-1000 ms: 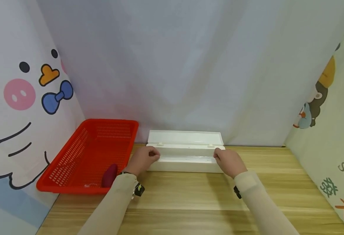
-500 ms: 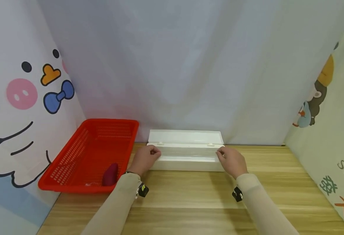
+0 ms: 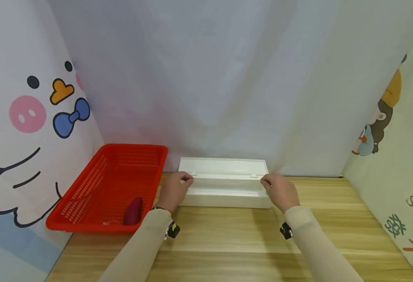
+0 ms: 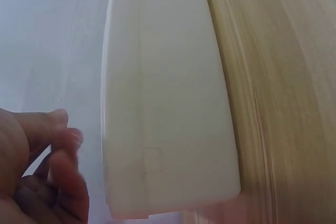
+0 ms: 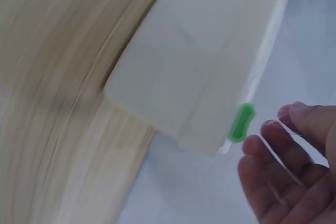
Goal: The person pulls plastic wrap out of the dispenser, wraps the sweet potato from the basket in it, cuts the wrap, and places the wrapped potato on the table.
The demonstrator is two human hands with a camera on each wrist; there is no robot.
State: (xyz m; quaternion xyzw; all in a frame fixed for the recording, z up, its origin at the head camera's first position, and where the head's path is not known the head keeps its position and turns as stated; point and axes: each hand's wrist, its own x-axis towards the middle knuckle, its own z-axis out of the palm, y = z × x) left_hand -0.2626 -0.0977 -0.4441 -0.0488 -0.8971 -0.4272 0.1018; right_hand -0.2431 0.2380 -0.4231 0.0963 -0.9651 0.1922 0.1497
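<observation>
A long white plastic wrap dispenser point(image 3: 227, 201) lies across the back of the table, its lid point(image 3: 224, 165) tipped back. My left hand point(image 3: 172, 191) is at its left end, thumb and forefinger pinching the edge of clear plastic wrap point(image 3: 227, 185). At the right end my right hand point(image 3: 282, 192) pinches the other side, so the wrap spans between both hands over the trough. In the right wrist view a green slider point(image 5: 242, 123) shows on the dispenser's edge beside the fingertips. Faint lines of film run from the left fingertips in the left wrist view.
A red plastic basket point(image 3: 55, 221) stands at the left, close to my left forearm. Inside it lies a dark red-purple oblong item point(image 3: 133, 211). A pale curtain point(image 3: 227, 78) hangs right behind the dispenser, with printed cloth walls on both sides.
Both hands have risen slightly toward the dispenser's back edge, drawing the wrap up between them. The right hand has also shifted a little to the right. The basket has stayed put.
</observation>
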